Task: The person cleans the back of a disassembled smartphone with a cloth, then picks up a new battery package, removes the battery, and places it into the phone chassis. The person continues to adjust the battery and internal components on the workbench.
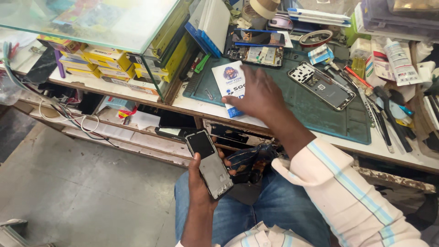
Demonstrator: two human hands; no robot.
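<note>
Left hand: phone frame pointing away.

Held in the left hand, over the lap and below the desk edge: a phone frame, dark and oblong, tilted with its top end away from the body, black panel at the upper part, bare grey metal below, thumb along its left edge. Under the right hand, flat on the desk: a white and blue card pack with a round picture, its near corner over the edge of the green mat, partly covered by the palm
</note>
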